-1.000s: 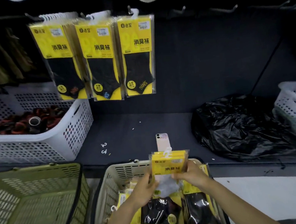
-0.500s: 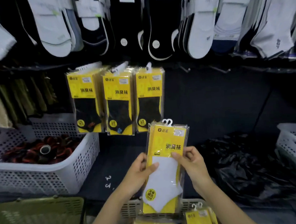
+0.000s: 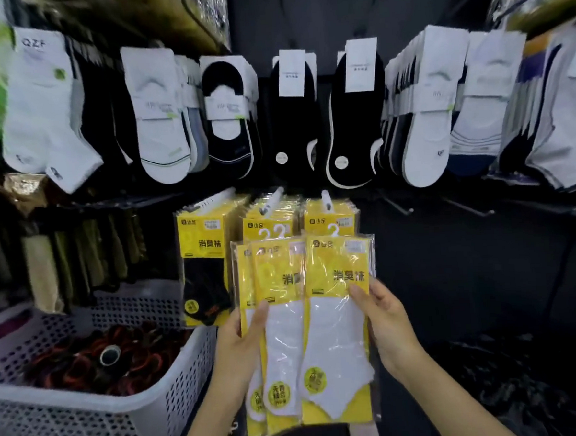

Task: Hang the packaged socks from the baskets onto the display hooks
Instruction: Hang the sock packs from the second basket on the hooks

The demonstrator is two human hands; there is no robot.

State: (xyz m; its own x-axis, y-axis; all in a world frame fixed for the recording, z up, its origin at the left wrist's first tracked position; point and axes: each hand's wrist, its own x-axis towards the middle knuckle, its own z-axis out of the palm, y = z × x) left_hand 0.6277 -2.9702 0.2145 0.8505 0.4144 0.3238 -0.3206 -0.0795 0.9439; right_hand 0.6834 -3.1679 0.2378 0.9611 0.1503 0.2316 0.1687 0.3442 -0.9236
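I hold three yellow packs of white socks [image 3: 307,331] fanned out in front of me, white hanger hooks at their tops. My left hand [image 3: 241,352] grips their left edge with the thumb on the front. My right hand [image 3: 384,326] grips the right edge. Behind them, three bunches of yellow packs with black socks [image 3: 208,266] hang on display hooks. Two bare hooks [image 3: 397,206] stick out from the dark panel to the right of those bunches.
A white perforated basket [image 3: 129,406] with dark red and black items stands at lower left. A row of white and black socks [image 3: 293,113] hangs above. Olive packaged goods [image 3: 66,258] hang at left. A black plastic bag [image 3: 512,386] lies at lower right.
The packs rose from the basket to the height of the hanging yellow bunches and have been fanned from one stack into three. My view tilted up toward the display wall.
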